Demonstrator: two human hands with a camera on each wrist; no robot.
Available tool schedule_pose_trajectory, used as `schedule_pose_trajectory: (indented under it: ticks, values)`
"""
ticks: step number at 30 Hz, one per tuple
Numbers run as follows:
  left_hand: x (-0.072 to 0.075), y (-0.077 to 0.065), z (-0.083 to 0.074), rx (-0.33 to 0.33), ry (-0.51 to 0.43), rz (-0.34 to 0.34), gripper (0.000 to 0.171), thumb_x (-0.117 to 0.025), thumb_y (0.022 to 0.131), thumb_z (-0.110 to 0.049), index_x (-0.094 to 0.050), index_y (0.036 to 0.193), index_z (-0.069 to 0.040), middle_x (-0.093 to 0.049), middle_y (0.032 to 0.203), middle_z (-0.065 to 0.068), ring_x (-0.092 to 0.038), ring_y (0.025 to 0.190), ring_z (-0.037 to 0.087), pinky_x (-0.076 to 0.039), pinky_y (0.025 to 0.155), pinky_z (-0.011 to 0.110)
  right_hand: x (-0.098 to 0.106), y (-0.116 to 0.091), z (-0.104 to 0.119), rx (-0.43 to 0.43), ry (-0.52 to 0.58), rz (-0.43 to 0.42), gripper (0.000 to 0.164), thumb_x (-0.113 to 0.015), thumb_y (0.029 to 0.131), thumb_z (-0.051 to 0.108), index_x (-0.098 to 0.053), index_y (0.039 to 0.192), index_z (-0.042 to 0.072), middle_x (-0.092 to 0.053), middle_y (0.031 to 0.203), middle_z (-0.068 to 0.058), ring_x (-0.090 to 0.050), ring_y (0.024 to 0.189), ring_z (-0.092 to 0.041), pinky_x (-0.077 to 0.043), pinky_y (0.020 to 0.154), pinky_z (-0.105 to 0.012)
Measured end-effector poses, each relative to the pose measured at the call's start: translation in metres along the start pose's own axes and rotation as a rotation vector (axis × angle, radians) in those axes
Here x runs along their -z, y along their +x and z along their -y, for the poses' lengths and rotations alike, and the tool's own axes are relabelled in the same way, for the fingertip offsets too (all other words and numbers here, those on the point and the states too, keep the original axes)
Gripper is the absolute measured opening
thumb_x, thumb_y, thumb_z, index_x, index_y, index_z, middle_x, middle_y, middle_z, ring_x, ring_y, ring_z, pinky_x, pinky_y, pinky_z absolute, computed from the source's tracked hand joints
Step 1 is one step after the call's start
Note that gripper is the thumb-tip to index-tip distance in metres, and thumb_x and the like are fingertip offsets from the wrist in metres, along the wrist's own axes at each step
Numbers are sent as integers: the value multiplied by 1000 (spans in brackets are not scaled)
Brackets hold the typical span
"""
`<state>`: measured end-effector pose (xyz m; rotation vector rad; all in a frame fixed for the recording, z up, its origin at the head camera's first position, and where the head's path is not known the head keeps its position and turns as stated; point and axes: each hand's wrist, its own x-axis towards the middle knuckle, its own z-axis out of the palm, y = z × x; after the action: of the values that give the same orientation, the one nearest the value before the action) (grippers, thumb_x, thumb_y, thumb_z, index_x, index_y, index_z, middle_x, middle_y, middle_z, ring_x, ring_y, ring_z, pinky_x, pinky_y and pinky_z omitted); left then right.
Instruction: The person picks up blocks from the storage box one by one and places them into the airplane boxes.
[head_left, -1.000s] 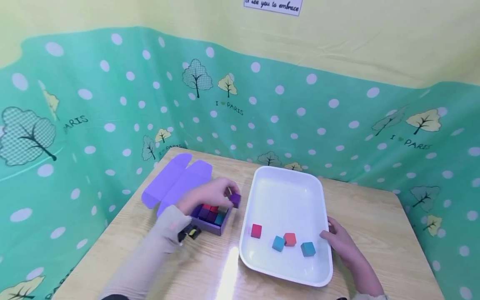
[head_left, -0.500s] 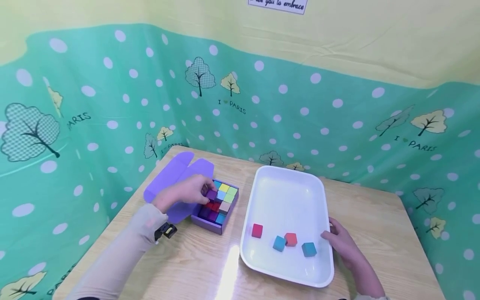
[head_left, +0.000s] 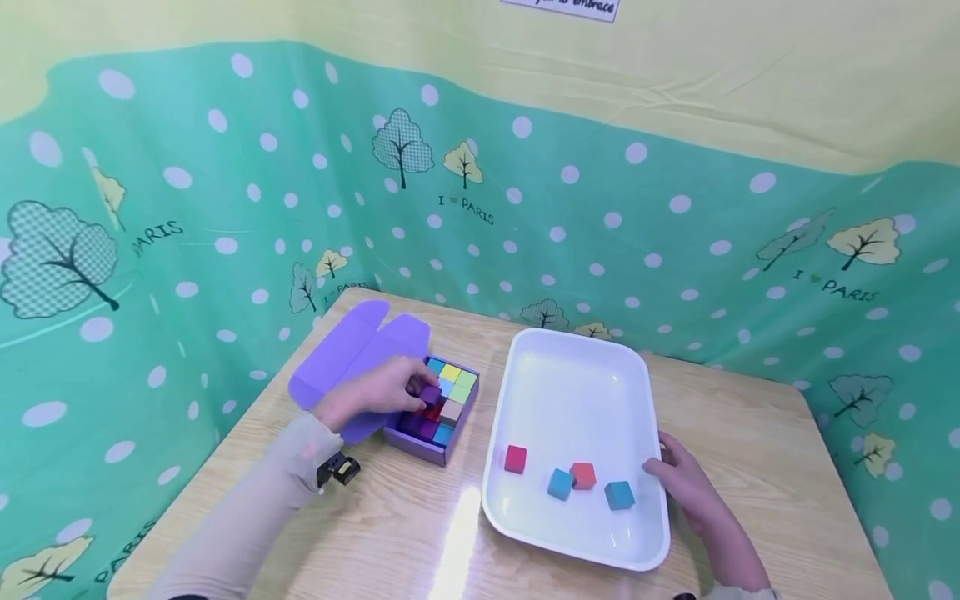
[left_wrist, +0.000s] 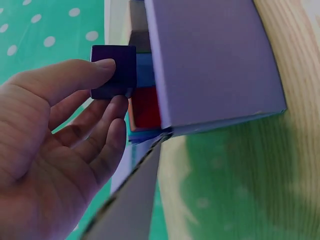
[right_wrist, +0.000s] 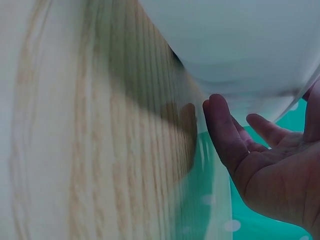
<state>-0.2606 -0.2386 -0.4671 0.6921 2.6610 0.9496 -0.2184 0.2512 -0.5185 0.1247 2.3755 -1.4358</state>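
My left hand (head_left: 388, 386) pinches a dark purple cube (left_wrist: 124, 72) between thumb and fingertips. It holds the cube over the open purple cardboard box (head_left: 420, 447), close above the left side of the cubes in it. Those cubes show in yellow, light green, blue, pinkish beige, red and purple; the hand hides part of the box. My right hand (head_left: 688, 485) is at the right side of a white tray (head_left: 573, 392), its thumb over the rim. In the right wrist view, its fingers (right_wrist: 222, 122) lie along the tray's outer wall.
Inside the tray, toward its near end, lie a crimson cube (head_left: 515, 459), a red cube (head_left: 583, 476) and two teal cubes, one the right teal cube (head_left: 619, 495). The box's lid (head_left: 360, 354) is folded back to the left. A patterned curtain (head_left: 525, 208) hangs behind the wooden table (head_left: 360, 533).
My left hand has carried the purple cube left from the box's right edge to over its left part, then shifted slightly right. The right hand and tray have stayed put.
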Motion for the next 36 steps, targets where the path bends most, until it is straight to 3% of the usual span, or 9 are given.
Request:
schedule_pose_trajectory:
  ticks: [8,24,29,36]
  values:
    - [-9,5,4,6,20,-5,31,-77,78,-1,-69,107,-2,-66,96,3,-62,82,12,-53,73,25,0,1,1,-6,5,1,71,-53,94,19,-17,152,0,-41,136,-33,-48,121,-46,-42,97,-56]
    - [-25,10,5,-34,211,-41,24,-82,76,-7,-70,97,-11,-61,89,-4,-57,78,10,-50,69,24,-1,2,-6,-19,14,6,71,-52,95,20,-17,152,-1,-39,138,-34,-44,124,-48,-36,100,-59]
    - [-25,11,3,-31,214,-57,26,-83,74,-7,-67,94,-12,-61,88,-5,-58,79,11,-50,70,26,0,4,-3,-17,11,11,72,-52,96,23,-15,153,1,-35,142,-33,-40,127,-49,-33,102,-60]
    - [-25,8,-2,-26,234,-70,28,-86,74,-19,-66,92,-13,-60,86,-6,-57,77,10,-50,69,26,1,5,-3,-17,-1,7,71,-53,95,22,-18,152,-1,-43,134,-32,-48,120,-45,-40,98,-57]
